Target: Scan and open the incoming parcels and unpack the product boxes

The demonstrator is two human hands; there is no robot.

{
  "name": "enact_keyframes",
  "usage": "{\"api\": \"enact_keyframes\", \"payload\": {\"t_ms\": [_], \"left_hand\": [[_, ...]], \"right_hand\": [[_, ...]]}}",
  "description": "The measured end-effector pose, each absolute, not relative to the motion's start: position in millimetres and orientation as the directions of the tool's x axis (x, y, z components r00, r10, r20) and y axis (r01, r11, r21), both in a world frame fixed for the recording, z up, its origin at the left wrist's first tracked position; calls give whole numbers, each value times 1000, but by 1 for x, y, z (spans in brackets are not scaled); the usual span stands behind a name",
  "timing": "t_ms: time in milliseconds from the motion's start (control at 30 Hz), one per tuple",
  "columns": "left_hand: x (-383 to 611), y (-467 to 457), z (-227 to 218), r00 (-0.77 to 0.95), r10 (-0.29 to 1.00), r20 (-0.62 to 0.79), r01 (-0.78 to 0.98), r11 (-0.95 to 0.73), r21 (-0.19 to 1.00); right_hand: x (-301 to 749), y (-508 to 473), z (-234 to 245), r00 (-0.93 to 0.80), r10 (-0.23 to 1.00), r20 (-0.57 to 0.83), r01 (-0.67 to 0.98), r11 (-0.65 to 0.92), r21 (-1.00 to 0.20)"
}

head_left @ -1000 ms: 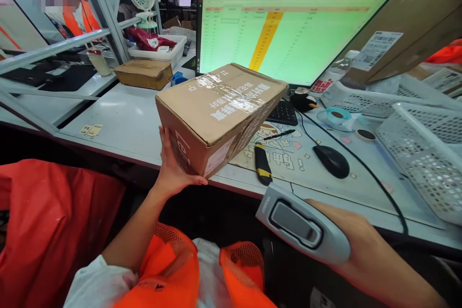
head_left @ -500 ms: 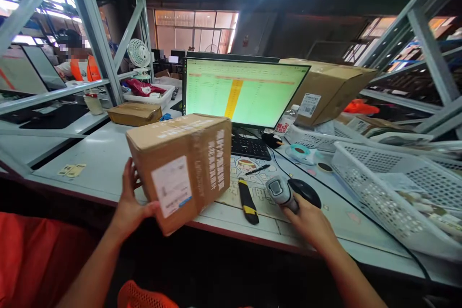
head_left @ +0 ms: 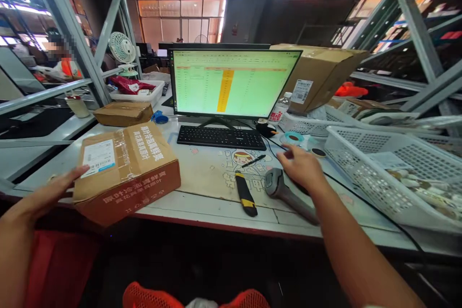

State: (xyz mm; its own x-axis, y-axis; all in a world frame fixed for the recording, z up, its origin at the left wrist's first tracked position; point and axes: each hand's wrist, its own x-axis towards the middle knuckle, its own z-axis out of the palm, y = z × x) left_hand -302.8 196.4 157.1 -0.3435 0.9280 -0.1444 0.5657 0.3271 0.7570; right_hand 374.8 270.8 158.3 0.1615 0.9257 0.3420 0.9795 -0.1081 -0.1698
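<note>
A taped cardboard box with a white shipping label lies at the left, its near side jutting over the desk's front edge. My left hand grips its left edge, one digit on top by the label; the other fingers are mostly hidden. My right hand holds nothing, fingers apart, over the black mouse, which it largely hides. Below that hand, a grey barcode scanner rests on the desk. Beside the scanner lies a black-and-yellow utility knife, with a black pen above it.
A monitor showing a spreadsheet stands behind a black keyboard. White perforated baskets line the right, near a large carton. A smaller carton sits back left. A black cable crosses the desk. Another person is at far left.
The box has gone from tilted up to lying lower and further left, label upward. My right hand has let go of the scanner and moved up to the mouse.
</note>
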Motion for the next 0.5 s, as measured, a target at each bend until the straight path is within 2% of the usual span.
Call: {"api": "enact_keyframes", "payload": {"t_ms": [33, 67, 133, 200, 333, 500], "left_hand": [[-297, 202, 165, -376, 905, -201, 479, 375, 794], [-291, 209, 172, -425, 884, -195, 415, 382, 826], [-279, 225, 185, -515, 852, -89, 377, 318, 870], [-271, 241, 195, -531, 847, -14, 401, 266, 876], [-270, 273, 207, -485, 872, 67, 634, 298, 714], [-279, 302, 209, -267, 964, 15, 839, 225, 496]], "right_hand": [[365, 291, 163, 125, 947, 296, 984, -81, -156], [355, 312, 163, 82, 977, 198, 990, -57, -131], [337, 351, 157, 37, 997, 64, 993, -29, -115], [325, 381, 145, 36, 999, -2, 994, -36, -101], [317, 408, 130, 110, 989, -101, 992, -115, -44], [314, 414, 128, 146, 977, -155, 989, -146, 12]]}}
